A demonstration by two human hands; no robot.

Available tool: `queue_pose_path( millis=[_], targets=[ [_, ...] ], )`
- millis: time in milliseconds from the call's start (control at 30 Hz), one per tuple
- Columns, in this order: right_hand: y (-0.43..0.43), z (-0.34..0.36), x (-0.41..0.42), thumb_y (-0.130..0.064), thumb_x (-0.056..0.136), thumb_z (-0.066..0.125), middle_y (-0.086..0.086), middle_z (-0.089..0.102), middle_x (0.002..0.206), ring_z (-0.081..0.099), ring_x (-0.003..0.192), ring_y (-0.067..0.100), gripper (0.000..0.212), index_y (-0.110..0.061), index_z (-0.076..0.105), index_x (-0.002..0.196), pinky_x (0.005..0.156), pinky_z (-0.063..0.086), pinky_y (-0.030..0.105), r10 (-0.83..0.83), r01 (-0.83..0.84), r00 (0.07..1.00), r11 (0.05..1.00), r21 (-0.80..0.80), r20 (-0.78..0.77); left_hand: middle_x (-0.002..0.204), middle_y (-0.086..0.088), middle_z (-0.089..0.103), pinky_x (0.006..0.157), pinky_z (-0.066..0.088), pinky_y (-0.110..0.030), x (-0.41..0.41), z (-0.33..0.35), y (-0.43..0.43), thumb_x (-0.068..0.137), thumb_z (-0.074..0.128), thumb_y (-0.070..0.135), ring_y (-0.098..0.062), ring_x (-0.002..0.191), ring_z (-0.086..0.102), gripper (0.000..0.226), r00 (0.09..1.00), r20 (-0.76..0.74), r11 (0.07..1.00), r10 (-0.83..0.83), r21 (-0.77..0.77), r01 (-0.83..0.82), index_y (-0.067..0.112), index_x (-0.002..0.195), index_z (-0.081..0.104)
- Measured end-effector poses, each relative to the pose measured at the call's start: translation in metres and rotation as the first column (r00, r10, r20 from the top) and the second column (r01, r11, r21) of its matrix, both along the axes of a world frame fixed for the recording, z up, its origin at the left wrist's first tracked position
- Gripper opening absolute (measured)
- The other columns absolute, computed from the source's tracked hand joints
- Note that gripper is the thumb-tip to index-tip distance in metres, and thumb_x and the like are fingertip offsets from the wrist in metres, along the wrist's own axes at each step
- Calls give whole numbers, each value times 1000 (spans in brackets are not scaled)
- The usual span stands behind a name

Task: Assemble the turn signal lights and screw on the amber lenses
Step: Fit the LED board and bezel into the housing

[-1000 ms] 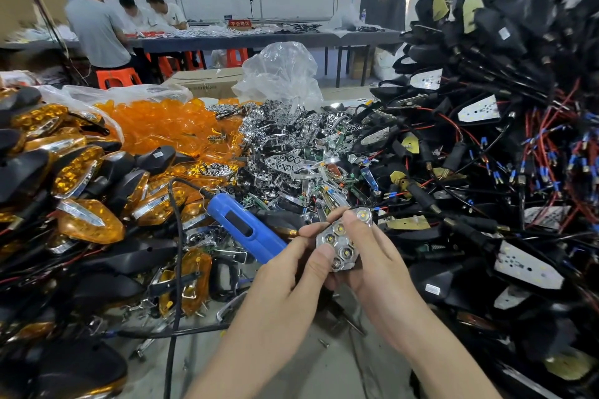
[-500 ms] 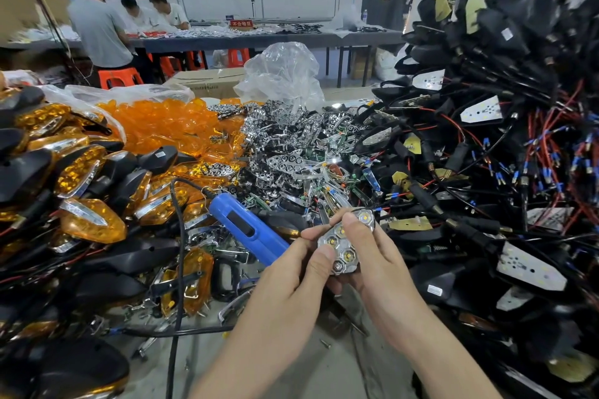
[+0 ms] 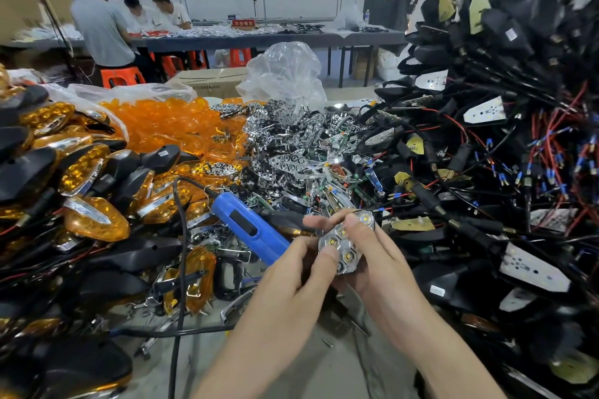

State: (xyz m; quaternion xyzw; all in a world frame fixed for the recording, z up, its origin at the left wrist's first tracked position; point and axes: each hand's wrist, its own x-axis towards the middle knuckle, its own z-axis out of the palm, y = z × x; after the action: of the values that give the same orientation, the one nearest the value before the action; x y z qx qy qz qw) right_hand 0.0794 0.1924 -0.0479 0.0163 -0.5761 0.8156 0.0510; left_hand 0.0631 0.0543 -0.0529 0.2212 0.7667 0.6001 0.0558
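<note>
The chrome reflector plate (image 3: 344,244), with yellow LEDs showing through its hexagonal cells, is held just above the bare strip of the workbench (image 3: 324,366), close to the near edge and about midway along it. It is gripped from both sides. The left hand (image 3: 291,275) is curled round the plate's left edge with the thumb pressed flat on the lower face. The right hand (image 3: 385,272) cradles it from beneath, with a fingertip laid over the upper end. Nothing else is held by either hand. Whether a black housing already sits under the plate cannot be told, since the hands hide it.

The step in hand is judged to be the seating of the plate before a lens is fitted. For this to be done well, each LED should be centred in its cell and pressure should be spread evenly, so that the plate is not rocked to one side. The chrome is best touched at its rims only, and any wires should be kept clear of the joint.

The blue electric screwdriver (image 3: 249,230) lies just beside the left hand, within easy reach, and its black cord (image 3: 180,236) trails toward the near edge. Loose chrome reflectors (image 3: 291,146) are heaped at the middle of the bench. The amber lenses (image 3: 168,126) are piled toward the far left corner. Finished lights (image 3: 94,223) are stacked along the left edge and wired black housings (image 3: 486,139) along the right edge.
</note>
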Motion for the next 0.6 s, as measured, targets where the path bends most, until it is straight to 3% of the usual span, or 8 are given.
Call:
queue_pose_path(
  millis=[133, 233, 333, 433, 467, 533, 567, 600],
  targets=[
    [-1, 0, 0, -44, 92, 52, 2, 72, 126, 63, 98, 25, 22, -31, 70, 89, 76, 42, 41, 61, -61, 998, 998, -28, 22, 75, 24, 63, 59, 38, -20, 2, -1, 2, 86, 46, 71, 6, 61, 54, 34, 997, 22, 997, -78, 20, 78, 47, 107, 58],
    [-3, 2, 0, -60, 85, 53, 3, 74, 121, 71, 99, 17, 33, -34, 73, 88, 74, 54, 31, 43, -41, 998, 998, -47, 43, 63, 30, 58, 54, 39, -11, 4, 1, 2, 90, 47, 62, 11, 58, 53, 26, 996, 18, 996, -82, 32, 82, 47, 108, 57],
    [-3, 0, 0, -57, 92, 46, 7, 76, 114, 72, 100, 19, 36, -33, 72, 88, 76, 59, 27, -15, 14, 1000, 1000, 7, 15, 57, 31, 57, 52, 42, -9, 4, 8, 4, 90, 48, 53, 11, 54, 53, 33, 994, 24, 994, -105, 39, 104, 48, 122, 53],
    [-5, -2, -1, -52, 96, 43, 9, 77, 110, 73, 97, 21, 38, -28, 71, 89, 75, 59, 28, -48, 48, 999, 999, 21, -3, 54, 28, 57, 61, 44, -38, 4, 9, 6, 94, 50, 43, -11, 57, 48, 29, 995, 28, 993, -101, 69, 99, 51, 122, 51],
    [-6, -1, -2, -53, 98, 44, 9, 77, 110, 73, 96, 21, 38, -27, 71, 89, 75, 59, 28, -57, 57, 998, 998, 26, -5, 54, 27, 57, 64, 42, -40, 4, 9, 6, 96, 51, 39, -11, 56, 48, 27, 995, 23, 994, -92, 68, 90, 52, 120, 52],
    [-7, -1, -2, -55, 100, 44, 8, 77, 109, 73, 94, 20, 40, -24, 68, 91, 73, 59, 29, -56, 57, 998, 998, 38, -14, 54, 28, 57, 52, 45, -23, 3, 7, 6, 97, 51, 34, 5, 52, 54, 25, 996, 19, 992, -90, 89, 88, 47, 119, 53],
    [-7, -1, -1, -54, 97, 43, 8, 77, 109, 73, 94, 19, 39, -23, 67, 93, 71, 59, 28, -53, 54, 998, 997, 47, -22, 59, 30, 61, 55, 45, -10, 3, 8, 7, 95, 52, 35, 12, 58, 58, 26, 995, 22, 990, -95, 103, 92, 42, 120, 53],
    [-7, -1, -1, -54, 97, 42, 7, 77, 109, 73, 94, 18, 39, -24, 66, 93, 68, 58, 26, -51, 53, 998, 997, 58, -31, 72, 29, 67, 66, 48, -7, 3, 9, 7, 91, 52, 37, 13, 71, 62, 30, 995, 21, 990, -92, 109, 89, 38, 121, 54]
  ],
)
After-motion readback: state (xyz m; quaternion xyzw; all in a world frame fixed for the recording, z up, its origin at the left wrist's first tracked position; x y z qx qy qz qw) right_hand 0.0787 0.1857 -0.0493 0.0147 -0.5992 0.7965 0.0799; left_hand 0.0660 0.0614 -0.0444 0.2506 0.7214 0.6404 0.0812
